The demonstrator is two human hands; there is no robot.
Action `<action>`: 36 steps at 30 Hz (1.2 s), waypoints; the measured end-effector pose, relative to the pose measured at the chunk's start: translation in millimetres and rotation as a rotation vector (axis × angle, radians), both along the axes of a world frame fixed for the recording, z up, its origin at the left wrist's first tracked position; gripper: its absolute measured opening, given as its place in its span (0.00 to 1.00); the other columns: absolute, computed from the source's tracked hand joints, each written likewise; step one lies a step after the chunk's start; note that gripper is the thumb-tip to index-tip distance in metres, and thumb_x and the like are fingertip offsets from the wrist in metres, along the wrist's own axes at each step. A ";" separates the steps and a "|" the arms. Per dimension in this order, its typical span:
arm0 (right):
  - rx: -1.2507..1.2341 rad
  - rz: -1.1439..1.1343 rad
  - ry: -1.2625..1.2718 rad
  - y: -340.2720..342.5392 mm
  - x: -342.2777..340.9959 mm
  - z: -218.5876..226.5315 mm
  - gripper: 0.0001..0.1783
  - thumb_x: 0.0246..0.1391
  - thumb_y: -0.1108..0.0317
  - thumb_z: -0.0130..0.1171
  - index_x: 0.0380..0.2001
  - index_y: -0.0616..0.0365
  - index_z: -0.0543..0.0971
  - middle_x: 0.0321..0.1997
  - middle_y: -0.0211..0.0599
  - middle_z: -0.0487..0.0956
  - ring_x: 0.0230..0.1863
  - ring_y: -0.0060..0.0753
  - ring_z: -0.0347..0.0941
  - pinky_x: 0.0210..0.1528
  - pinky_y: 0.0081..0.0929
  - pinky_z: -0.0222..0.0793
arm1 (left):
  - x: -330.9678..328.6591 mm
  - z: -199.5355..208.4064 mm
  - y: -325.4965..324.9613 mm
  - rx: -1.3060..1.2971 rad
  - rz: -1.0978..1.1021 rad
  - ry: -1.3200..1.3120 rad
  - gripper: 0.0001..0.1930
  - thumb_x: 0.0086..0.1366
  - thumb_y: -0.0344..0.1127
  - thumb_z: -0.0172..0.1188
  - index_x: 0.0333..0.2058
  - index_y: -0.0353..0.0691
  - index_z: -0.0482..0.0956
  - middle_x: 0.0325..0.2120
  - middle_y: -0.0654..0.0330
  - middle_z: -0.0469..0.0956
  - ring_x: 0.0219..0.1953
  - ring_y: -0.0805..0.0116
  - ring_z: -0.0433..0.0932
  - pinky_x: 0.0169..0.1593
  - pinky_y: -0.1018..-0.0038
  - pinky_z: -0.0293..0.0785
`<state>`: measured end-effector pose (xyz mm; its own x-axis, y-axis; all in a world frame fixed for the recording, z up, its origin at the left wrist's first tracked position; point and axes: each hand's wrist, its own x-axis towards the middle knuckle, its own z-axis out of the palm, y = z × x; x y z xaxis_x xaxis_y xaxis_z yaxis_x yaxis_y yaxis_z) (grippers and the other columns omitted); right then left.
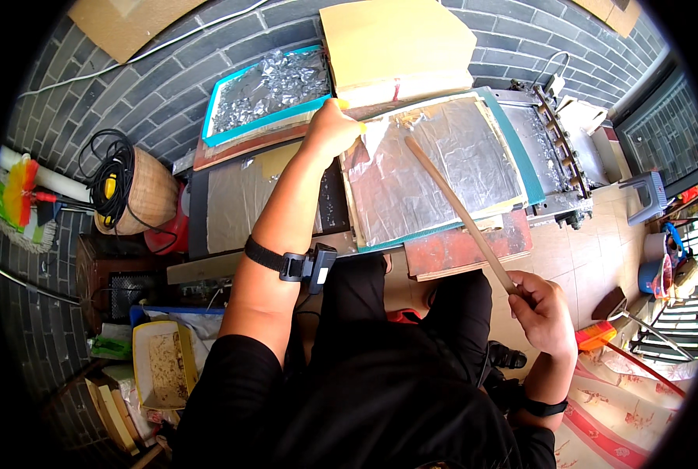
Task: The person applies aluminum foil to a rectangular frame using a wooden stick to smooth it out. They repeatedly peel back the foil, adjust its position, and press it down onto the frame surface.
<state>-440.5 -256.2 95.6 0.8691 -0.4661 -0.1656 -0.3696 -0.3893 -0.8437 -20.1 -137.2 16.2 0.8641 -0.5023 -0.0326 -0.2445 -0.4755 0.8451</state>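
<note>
Well, the person in black sits at the worktop [335, 203] with both arms out, and the two hands are at quite different jobs. The right hand [542, 313], near the lap, has its fingers clamped around the near end of a long, thin stick [462, 211]. The stick slants away to the upper left, its far tip over the foil [435, 180]. That silvery, wrinkled sheet lies on a pile in front of the person, with a teal board [514, 146] showing along its right edge. At its upper left corner is the left hand [332, 129], yellow showing at the fingertips, right beside a pale, crumpled flap [375, 134]. From here I cannot tell whether those fingers are together on it or apart. Left of the pile lies another sheet [235, 195], partly behind the left arm. Beyond stand a blue tray [271, 121] of shiny scraps [271, 86] and a stack of yellow paper [399, 43]. A red board [454, 254] juts out close to the knees.
</note>
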 end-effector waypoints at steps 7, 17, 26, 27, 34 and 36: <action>-0.022 0.046 -0.007 3.0 11.7 1.6 0.14 0.47 0.82 0.56 0.41 0.68 0.77 0.20 0.46 0.73 0.20 0.38 0.69 0.26 0.30 0.65 | -12.3 16.4 9.5 -0.104 0.061 0.155 0.27 0.53 0.24 0.63 0.52 0.27 0.68 0.37 0.52 0.77 0.35 0.67 0.78 0.38 0.75 0.75; -0.019 0.061 -0.034 3.8 16.2 -0.5 0.13 0.47 0.82 0.56 0.40 0.68 0.77 0.19 0.45 0.72 0.19 0.38 0.68 0.25 0.30 0.64 | -13.6 34.0 12.3 -0.151 -0.134 0.455 0.24 0.59 0.26 0.58 0.54 0.29 0.66 0.34 0.55 0.79 0.32 0.70 0.79 0.34 0.78 0.72; 0.008 0.033 -0.032 1.0 13.1 -4.5 0.14 0.48 0.82 0.56 0.41 0.68 0.77 0.20 0.44 0.75 0.20 0.32 0.70 0.26 0.29 0.66 | -8.4 30.6 31.0 -0.146 -0.005 0.218 0.30 0.57 0.28 0.66 0.56 0.27 0.65 0.33 0.55 0.81 0.30 0.74 0.78 0.29 0.79 0.69; 0.006 0.036 -0.046 1.2 12.6 -6.0 0.14 0.48 0.82 0.56 0.42 0.68 0.77 0.20 0.44 0.75 0.20 0.32 0.70 0.26 0.28 0.66 | -5.1 32.4 39.1 -0.138 0.005 0.220 0.30 0.57 0.28 0.66 0.56 0.27 0.64 0.33 0.55 0.81 0.29 0.74 0.78 0.29 0.80 0.68; 0.015 0.083 -0.031 6.1 19.9 -7.9 0.16 0.48 0.81 0.56 0.43 0.66 0.77 0.20 0.43 0.73 0.20 0.32 0.68 0.26 0.29 0.65 | 1.2 29.7 58.3 -0.189 0.053 0.258 0.30 0.58 0.28 0.65 0.57 0.28 0.64 0.34 0.54 0.80 0.31 0.75 0.78 0.30 0.82 0.68; -0.012 0.116 0.006 9.4 26.3 -3.3 0.16 0.48 0.81 0.56 0.43 0.66 0.77 0.20 0.43 0.73 0.20 0.31 0.67 0.25 0.28 0.64 | 1.0 27.1 58.8 -0.204 0.043 0.274 0.30 0.59 0.28 0.65 0.57 0.28 0.64 0.35 0.55 0.80 0.31 0.76 0.77 0.31 0.83 0.68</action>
<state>-414.2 -246.9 92.3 0.9165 -0.3640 -0.1658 -0.3261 -0.4401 -0.8367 -19.0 -78.4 43.3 0.8576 -0.4855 -0.1697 0.0219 -0.2952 0.9552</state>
